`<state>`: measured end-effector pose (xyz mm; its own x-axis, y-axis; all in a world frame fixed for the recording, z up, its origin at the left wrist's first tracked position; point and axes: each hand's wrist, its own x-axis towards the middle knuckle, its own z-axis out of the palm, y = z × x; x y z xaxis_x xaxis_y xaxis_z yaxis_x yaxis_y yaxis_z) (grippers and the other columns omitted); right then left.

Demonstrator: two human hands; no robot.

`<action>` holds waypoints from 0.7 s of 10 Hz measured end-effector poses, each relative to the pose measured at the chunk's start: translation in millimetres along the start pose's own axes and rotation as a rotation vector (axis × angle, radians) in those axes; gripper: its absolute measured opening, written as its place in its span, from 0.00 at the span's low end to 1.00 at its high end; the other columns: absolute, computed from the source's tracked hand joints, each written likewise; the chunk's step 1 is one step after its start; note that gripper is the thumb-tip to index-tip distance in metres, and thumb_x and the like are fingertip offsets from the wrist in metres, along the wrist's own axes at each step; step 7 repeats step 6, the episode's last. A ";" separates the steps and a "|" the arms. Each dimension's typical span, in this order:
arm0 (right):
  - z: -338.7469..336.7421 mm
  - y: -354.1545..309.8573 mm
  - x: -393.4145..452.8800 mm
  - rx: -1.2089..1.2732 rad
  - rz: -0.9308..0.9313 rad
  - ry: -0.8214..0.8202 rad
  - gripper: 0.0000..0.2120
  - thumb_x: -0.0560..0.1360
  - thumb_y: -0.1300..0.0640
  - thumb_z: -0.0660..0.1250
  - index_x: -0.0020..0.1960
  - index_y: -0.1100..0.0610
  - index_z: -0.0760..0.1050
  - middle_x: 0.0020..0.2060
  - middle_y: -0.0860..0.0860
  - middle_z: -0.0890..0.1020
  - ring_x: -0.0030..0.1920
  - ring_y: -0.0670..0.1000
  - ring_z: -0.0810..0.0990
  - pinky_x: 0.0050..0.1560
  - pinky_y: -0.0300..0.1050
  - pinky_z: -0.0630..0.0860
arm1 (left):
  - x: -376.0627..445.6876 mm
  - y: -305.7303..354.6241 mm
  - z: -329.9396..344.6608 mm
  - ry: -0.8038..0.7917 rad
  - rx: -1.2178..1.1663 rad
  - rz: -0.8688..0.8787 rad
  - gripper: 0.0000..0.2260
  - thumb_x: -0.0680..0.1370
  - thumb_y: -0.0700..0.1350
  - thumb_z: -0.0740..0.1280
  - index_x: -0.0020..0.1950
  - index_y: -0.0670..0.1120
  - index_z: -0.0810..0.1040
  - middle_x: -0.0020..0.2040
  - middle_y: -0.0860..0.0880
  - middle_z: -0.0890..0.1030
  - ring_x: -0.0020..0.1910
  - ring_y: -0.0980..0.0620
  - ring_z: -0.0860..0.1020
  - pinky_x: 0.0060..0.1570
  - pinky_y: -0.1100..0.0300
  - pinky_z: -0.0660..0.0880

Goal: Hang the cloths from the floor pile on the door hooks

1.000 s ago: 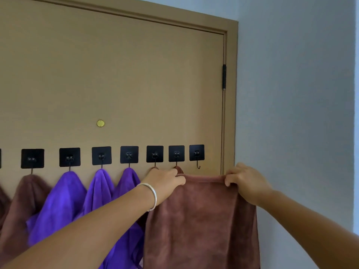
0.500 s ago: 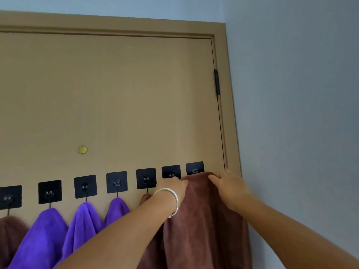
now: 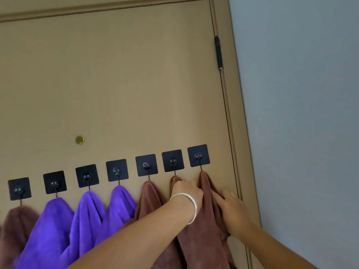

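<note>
A brown cloth (image 3: 204, 226) hangs from the rightmost black door hook (image 3: 198, 155). My left hand (image 3: 186, 191), with a silver bangle on the wrist, grips this cloth just below the hook, on its left side. On the cloth's right side my right hand (image 3: 231, 208) lies with straight fingers against the fabric. Two more brown cloths hang on the neighbouring hooks (image 3: 172, 161), partly hidden by my left arm. Three purple cloths (image 3: 87, 216) and another brown cloth (image 3: 17, 224) hang further left.
The tan door (image 3: 116, 84) fills most of the view, with a brass peephole (image 3: 79, 140) and a black hinge (image 3: 218, 52) at its right edge. A grey wall (image 3: 301, 113) lies to the right of the frame.
The brown cloth went up from a spread top edge held below the hooks to hanging bunched from the rightmost hook. Both hands slid down just below that hook. The view tilted.
</note>
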<state>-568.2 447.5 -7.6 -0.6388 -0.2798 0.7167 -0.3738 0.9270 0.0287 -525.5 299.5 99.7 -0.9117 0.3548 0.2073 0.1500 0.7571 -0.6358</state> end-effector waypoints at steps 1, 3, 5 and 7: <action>-5.0 1.1 -3.4 0.073 -0.004 -0.068 0.17 0.78 0.44 0.59 0.66 0.44 0.71 0.49 0.48 0.73 0.48 0.48 0.71 0.48 0.43 0.72 | -8.7 3.1 -2.7 0.003 0.069 0.061 0.21 0.79 0.48 0.59 0.72 0.45 0.67 0.66 0.43 0.69 0.59 0.41 0.72 0.56 0.46 0.69; -32.6 7.3 -7.8 0.007 0.099 -0.262 0.13 0.77 0.55 0.61 0.61 0.55 0.74 0.54 0.51 0.71 0.53 0.50 0.70 0.49 0.43 0.69 | -29.7 21.9 4.7 -0.158 -0.478 0.101 0.27 0.77 0.43 0.60 0.75 0.42 0.57 0.60 0.40 0.77 0.54 0.39 0.77 0.54 0.49 0.76; -63.9 5.7 -11.4 -0.159 0.163 -0.330 0.13 0.78 0.58 0.61 0.61 0.53 0.74 0.57 0.53 0.75 0.53 0.55 0.75 0.50 0.45 0.71 | -49.3 24.6 -7.0 -0.075 -0.338 0.067 0.19 0.75 0.41 0.60 0.67 0.43 0.70 0.61 0.42 0.76 0.57 0.40 0.76 0.52 0.49 0.74; -78.0 -0.8 -7.6 -0.149 0.220 -0.177 0.17 0.77 0.58 0.61 0.65 0.50 0.72 0.59 0.50 0.75 0.54 0.52 0.77 0.53 0.43 0.74 | -62.3 0.3 -9.0 0.093 -0.341 0.004 0.15 0.78 0.47 0.59 0.64 0.48 0.73 0.61 0.43 0.75 0.59 0.40 0.74 0.50 0.49 0.71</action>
